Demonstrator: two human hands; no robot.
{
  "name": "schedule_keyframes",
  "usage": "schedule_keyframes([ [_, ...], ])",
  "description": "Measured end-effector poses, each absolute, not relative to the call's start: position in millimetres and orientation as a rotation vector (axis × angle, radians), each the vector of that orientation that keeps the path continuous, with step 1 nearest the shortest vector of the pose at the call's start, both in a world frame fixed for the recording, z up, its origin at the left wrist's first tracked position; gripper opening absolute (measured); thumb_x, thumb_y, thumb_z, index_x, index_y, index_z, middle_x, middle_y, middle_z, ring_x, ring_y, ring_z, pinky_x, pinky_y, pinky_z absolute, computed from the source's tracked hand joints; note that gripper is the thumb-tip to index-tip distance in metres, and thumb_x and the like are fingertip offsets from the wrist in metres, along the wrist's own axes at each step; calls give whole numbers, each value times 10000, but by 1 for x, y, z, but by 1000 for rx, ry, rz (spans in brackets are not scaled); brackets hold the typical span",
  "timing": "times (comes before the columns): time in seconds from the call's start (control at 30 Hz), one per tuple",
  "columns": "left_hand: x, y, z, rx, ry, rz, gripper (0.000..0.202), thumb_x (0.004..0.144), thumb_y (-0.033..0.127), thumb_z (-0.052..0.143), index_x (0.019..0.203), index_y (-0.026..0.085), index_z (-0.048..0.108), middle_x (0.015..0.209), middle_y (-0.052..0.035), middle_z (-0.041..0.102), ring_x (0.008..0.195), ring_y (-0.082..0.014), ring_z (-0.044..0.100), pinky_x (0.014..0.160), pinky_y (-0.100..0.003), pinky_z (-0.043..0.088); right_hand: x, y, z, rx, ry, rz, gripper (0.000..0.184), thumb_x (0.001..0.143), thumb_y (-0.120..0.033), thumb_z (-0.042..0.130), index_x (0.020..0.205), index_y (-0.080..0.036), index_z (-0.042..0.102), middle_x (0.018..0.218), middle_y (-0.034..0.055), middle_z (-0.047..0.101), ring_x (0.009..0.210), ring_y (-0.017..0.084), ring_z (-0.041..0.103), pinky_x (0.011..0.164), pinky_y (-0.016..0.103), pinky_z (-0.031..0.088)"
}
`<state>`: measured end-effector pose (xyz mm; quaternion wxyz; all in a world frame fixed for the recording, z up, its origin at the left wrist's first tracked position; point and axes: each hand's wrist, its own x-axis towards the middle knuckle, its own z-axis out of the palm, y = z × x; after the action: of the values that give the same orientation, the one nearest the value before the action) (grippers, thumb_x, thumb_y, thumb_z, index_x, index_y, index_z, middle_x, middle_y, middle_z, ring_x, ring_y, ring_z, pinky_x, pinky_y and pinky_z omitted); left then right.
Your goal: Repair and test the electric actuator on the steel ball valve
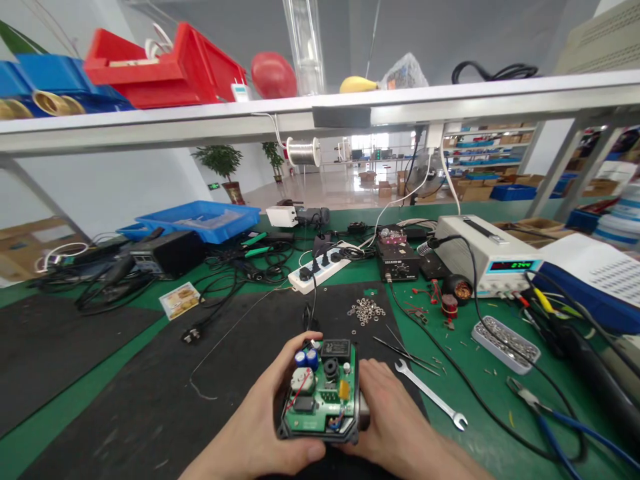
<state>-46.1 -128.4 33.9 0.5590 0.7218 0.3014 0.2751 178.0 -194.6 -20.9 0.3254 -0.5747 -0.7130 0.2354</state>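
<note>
Between my hands is a dark open housing with a green circuit board (325, 393) facing up, carrying blue capacitors, a black relay-like block and a few thin wires. My left hand (270, 407) wraps its left side, with the thumb along the near edge and fingers at the far left corner. From the right, my right hand (385, 413) grips the side of the housing; its fingertips are partly hidden behind it. Just right of that hand lies an open-ended wrench (431, 395), with tweezers (406, 355) above it. A pile of small nuts (367, 311) sits beyond the housing.
A white power strip (323, 268) with plugs stands at the mat's far edge. To the right are a power supply (487, 257), a tray of screws (506, 343), pliers (525, 393) and trailing cables. A solder spool (303, 152) hangs under the shelf (210, 127); a blue tray (200, 220) is back left.
</note>
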Motion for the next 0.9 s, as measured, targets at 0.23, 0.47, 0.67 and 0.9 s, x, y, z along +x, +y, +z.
schedule_keyframes([
  [0.23, -51, -126, 30, 1658, 726, 657, 1114, 683, 500, 893, 1557, 282, 237, 1557, -129, 436, 1417, -397, 469, 1200, -480, 401, 176, -195, -22, -1515, -1854, 626, 479, 678, -356, 856, 1074, -235, 615, 1103, 29, 643, 1030, 269, 551, 899, 382, 386],
  [0.47, -57, -132, 27, 1705, 755, 615, 1122, 675, 439, 914, 1555, 288, 233, 1580, -132, 406, 1422, -386, 465, 1213, -480, 382, 175, -195, -25, -1499, -1875, 624, 467, 695, -317, 822, 1103, -231, 612, 1117, 40, 621, 1053, 276, 532, 940, 391, 399],
  [0.67, -56, -131, 31, 1626, 703, 582, 1171, 636, 403, 959, 1554, 292, 241, 1582, -137, 415, 1432, -383, 462, 1213, -484, 383, 177, -197, -20, -1483, -1884, 628, 491, 687, -290, 846, 1116, -231, 614, 1126, 43, 628, 1041, 269, 534, 910, 371, 409],
  [0.9, -58, -133, 35, 1635, 685, 597, 1220, 600, 403, 990, 1571, 310, 257, 1593, -134, 426, 1427, -368, 478, 1239, -507, 338, 176, -196, -18, -1494, -1951, 555, 468, 721, -297, 843, 1132, -224, 631, 1117, 60, 645, 1026, 271, 565, 896, 366, 439],
])
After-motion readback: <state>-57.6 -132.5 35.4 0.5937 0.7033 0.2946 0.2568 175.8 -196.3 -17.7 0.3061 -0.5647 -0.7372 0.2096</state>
